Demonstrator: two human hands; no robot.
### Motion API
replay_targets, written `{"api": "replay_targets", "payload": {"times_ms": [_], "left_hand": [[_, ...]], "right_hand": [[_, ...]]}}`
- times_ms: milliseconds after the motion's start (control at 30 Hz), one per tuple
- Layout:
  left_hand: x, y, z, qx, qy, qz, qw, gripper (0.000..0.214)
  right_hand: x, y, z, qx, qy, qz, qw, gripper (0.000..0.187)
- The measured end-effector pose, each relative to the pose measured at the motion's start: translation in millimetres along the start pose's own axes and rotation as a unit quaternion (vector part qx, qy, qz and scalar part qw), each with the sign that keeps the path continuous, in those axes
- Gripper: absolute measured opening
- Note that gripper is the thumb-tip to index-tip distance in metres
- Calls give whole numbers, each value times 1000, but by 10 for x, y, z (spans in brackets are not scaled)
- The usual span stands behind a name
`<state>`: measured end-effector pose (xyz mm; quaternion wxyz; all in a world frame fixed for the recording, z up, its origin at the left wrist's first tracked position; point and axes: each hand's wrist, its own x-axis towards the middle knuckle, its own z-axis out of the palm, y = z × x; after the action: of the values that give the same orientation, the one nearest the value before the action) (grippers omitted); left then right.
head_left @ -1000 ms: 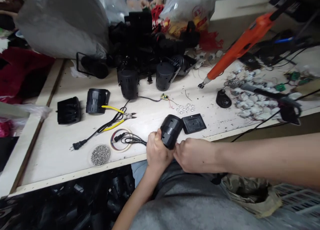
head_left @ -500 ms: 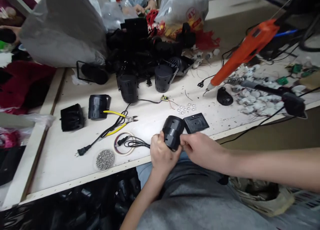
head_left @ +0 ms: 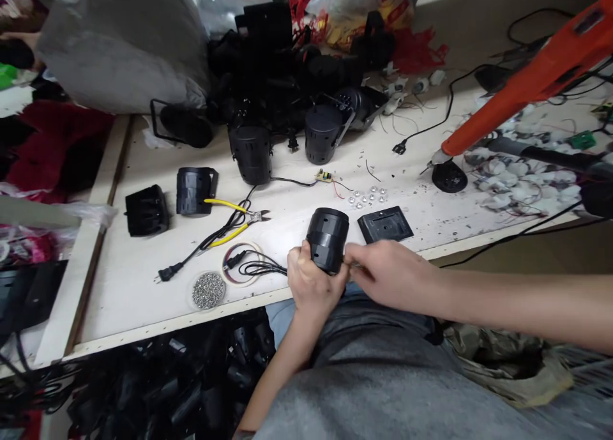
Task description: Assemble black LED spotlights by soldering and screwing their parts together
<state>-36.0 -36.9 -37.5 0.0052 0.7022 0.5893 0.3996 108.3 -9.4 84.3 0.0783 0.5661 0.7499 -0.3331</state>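
My left hand [head_left: 317, 283] is wrapped round the lower part of a black cylindrical lamp housing [head_left: 328, 237], held over the bench's front edge. At the housing's lower right, my right hand [head_left: 385, 269] has thumb and fingers pinched together; what they hold, if anything, is hidden. A black cord with a plug [head_left: 258, 265] runs toward my left hand across a roll of tape [head_left: 228, 275]. Just beyond my right hand lies a flat black rectangular part [head_left: 385, 225]. Small clear lenses [head_left: 368, 197] are grouped behind the housing.
Yellow-handled cutters [head_left: 234, 221] and a dish of screws [head_left: 208, 290] lie to the left. An orange electric screwdriver [head_left: 522, 85] hangs at the right, near white parts [head_left: 517, 178]. More black housings [head_left: 251, 156] stand at the back, beside a large grey bag [head_left: 127, 50].
My view has shifted, so the screwdriver appears larger and farther right. The housing is slightly more upright, with a wider gap to the flat black part. Both hands keep nearly the same grip.
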Motion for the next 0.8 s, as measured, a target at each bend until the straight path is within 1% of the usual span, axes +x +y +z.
{"api": "replay_targets", "payload": {"times_ms": [33,67,100,133,167,200,233,267,300,333,367,400,467,500,533,567,600,633,667,733,767,800], "left_hand": [[-5,1,-2,2,-2,-10,1000,67],[-10,3,-4,4,-5,-18,1000,67],[-14,5,-7,7,-9,-21,1000,67],[-18,7,-9,11,-14,-23,1000,67],[-20,9,-11,14,-17,-25,999,68],[-22,9,-14,16,-20,-27,999,68],[-24,8,-16,16,-21,-30,999,69],[-26,5,-17,16,-22,-33,999,70],[-28,0,-19,14,-21,-34,999,70],[-30,-7,-19,11,-21,-32,999,69],[-33,-15,-19,6,-20,-26,999,66],[-37,-24,-17,0,-18,-16,1000,64],[-43,-43,-12,-9,-11,0,1000,60],[-46,-50,-9,-12,-7,3,1000,60],[-47,-54,-6,-13,-5,3,1000,61],[-47,-54,-5,-15,-5,1,1000,61],[-44,-49,-6,-17,-5,-1,1000,61],[-38,-39,-11,-17,-5,-3,1000,62],[-29,-25,-19,-15,-5,-7,1000,62],[3,11,-47,-1,-9,-22,1000,65],[24,27,-65,6,-12,-32,999,67],[46,39,-85,9,-19,-40,999,68]], "right_hand": [[18,-15,-17,127,-7,81,989,15],[36,-28,-31,237,-21,149,960,16],[54,-38,-41,315,-36,198,928,17],[70,-46,-48,350,-47,225,908,16],[83,-53,-54,343,-48,229,910,15],[92,-59,-59,300,-38,208,930,14],[95,-65,-65,226,-27,169,959,14],[94,-71,-72,130,-23,119,984,14],[90,-76,-80,28,-29,60,997,14],[83,-79,-87,-69,-44,-4,997,15],[75,-80,-92,-154,-64,-69,984,16],[68,-79,-93,-222,-86,-135,962,17],[59,-71,-84,-308,-114,-251,910,18],[57,-65,-75,-335,-119,-293,888,18],[56,-60,-67,-354,-121,-319,871,19],[57,-55,-61,-363,-120,-334,861,20],[59,-50,-60,-361,-116,-334,863,20],[62,-45,-63,-346,-109,-316,877,20],[65,-41,-71,-321,-100,-280,899,21],[73,-29,-92,-230,-71,-171,955,20],[78,-22,-101,-162,-54,-112,979,19],[83,-14,-104,-78,-39,-55,995,18]]}}
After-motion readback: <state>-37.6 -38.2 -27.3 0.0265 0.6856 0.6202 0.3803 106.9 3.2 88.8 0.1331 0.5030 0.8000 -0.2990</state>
